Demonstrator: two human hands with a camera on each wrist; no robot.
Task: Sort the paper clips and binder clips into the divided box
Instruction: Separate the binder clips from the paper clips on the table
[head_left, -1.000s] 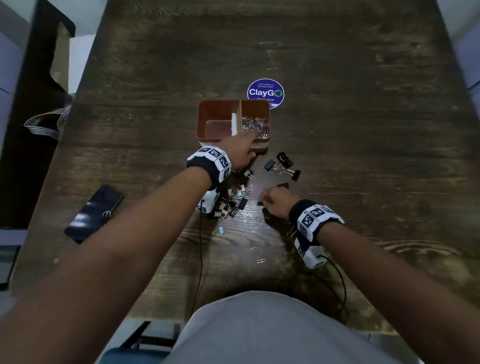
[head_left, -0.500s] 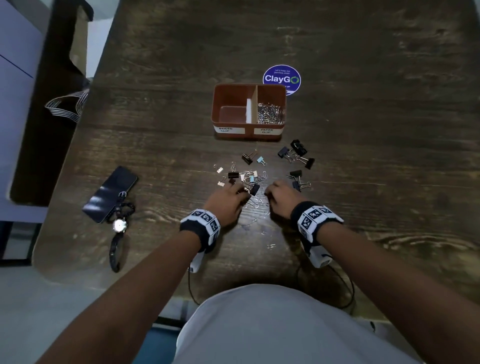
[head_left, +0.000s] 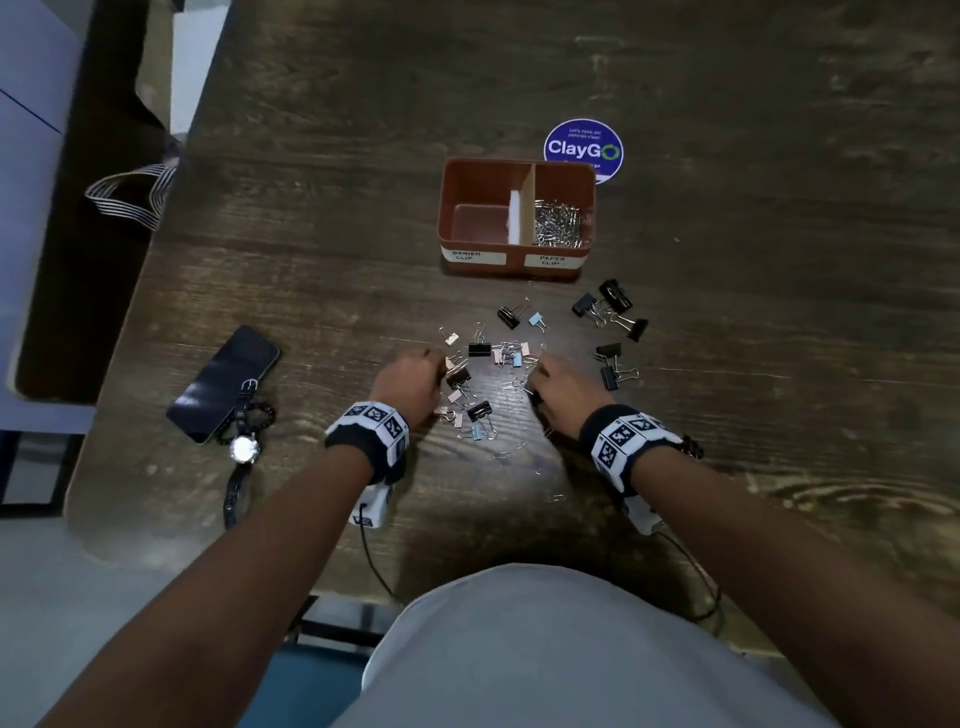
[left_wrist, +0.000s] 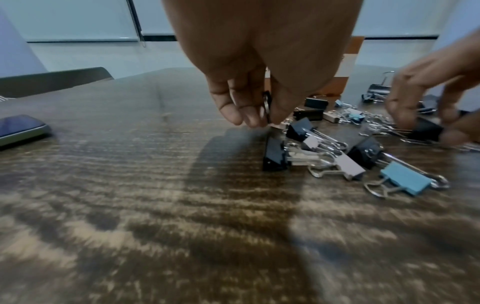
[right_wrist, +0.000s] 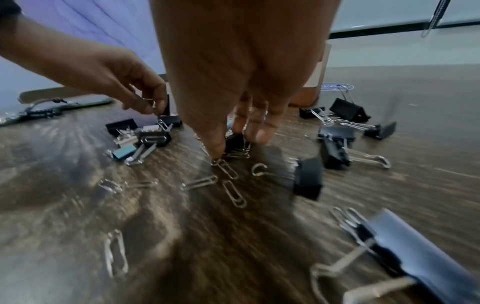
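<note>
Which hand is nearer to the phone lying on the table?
Left. The left hand is at the clip pile, on the same side as the phone, with bare table between them. The right hand is on the far side of the pile.

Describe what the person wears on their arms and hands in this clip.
Both forearms are bare, with no sleeves or gloves. Each wrist carries a black band ringed with white square tags printed in black patterns; the right one matches. A small white camera unit hangs under each wrist, trailing a thin black cable toward the table edge.
</note>
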